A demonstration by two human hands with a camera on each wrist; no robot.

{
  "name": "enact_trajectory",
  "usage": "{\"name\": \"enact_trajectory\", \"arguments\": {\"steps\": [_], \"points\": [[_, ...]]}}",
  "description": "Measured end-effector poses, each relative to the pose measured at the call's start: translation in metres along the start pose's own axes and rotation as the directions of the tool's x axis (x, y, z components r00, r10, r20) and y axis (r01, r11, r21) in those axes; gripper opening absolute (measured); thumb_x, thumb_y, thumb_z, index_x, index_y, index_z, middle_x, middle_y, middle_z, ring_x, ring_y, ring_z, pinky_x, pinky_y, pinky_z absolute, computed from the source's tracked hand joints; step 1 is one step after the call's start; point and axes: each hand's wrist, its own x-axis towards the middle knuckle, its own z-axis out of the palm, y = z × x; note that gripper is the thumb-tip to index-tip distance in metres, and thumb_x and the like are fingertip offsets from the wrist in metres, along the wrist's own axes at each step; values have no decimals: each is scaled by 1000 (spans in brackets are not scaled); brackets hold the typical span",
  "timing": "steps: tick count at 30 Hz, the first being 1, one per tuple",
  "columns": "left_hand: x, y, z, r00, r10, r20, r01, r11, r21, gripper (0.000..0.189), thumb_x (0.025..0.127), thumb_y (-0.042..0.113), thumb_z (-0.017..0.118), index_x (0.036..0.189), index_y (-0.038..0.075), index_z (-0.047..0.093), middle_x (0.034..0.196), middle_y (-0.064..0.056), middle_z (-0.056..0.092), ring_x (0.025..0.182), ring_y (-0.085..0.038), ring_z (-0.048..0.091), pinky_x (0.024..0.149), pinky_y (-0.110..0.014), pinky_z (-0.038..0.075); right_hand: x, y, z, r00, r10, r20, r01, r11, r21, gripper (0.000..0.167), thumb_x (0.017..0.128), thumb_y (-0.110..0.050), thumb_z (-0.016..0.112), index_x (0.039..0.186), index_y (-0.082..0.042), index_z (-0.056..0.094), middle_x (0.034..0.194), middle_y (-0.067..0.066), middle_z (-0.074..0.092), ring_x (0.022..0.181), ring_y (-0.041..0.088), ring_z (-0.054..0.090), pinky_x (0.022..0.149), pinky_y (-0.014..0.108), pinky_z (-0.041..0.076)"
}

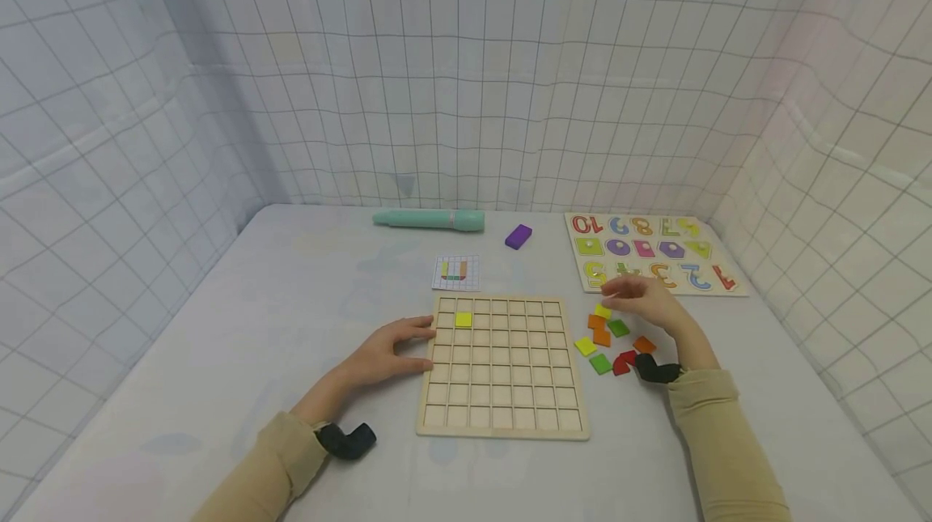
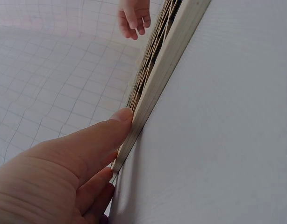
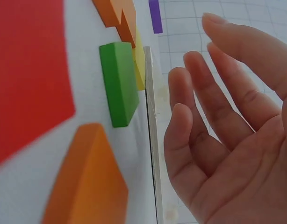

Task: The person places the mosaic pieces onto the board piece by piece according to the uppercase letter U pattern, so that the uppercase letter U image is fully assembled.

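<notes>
Close in on the table (image 1: 502, 481), I have a wooden board (image 1: 502, 360) lying flat, its left edge touched by the left hand (image 1: 386, 354), whose thumb and fingers are spread apart and close around nothing. Beside the board's right edge I see loose tiles: red tiles (image 1: 621, 365), green tiles (image 1: 600, 364), orange tiles (image 1: 601, 337) and a near yellow tile (image 1: 586, 346). Over their far end hovers the right hand (image 1: 644, 299), fingers gently bent, thumb well apart, holding nothing; a far yellow tile (image 1: 603, 311) lies near its fingertips. Within the board's compartments I find one yellow square (image 1: 463, 320), in the far row, second from the left. Just past the board sits a small card (image 1: 469, 273) bearing a coloured U shape. Farther back lie a purple block (image 1: 518, 236) and a teal pen (image 1: 429, 219). To the right is a number puzzle (image 1: 612, 260); from my head view, the right hand covers part of its near edge. Checked cloth (image 1: 510, 101) stands behind everything.
</notes>
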Motion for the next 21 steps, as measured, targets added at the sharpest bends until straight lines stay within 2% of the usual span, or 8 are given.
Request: {"name": "enact_trajectory", "arguments": {"steps": [11, 21], "points": [[0, 2, -1, 1000, -2, 2, 2, 1000, 4, 57, 81, 33, 74, 128, 5, 58, 144, -12, 40, 135, -34, 30, 108, -53, 25, -2, 5, 1, 999, 30, 42, -30, 1000, -4, 40, 84, -31, 71, 113, -6, 62, 113, 12, 63, 107, 31, 56, 95, 53, 39], [1, -1, -1, 1000, 2, 7, -2, 1000, -1, 57, 81, 33, 74, 128, 5, 58, 144, -13, 40, 135, -34, 30, 108, -53, 25, -2, 8, 3, 998, 22, 55, -22, 1000, -13, 42, 84, -29, 72, 114, -2, 62, 114, 14, 63, 108, 33, 56, 96, 55, 39]]}}
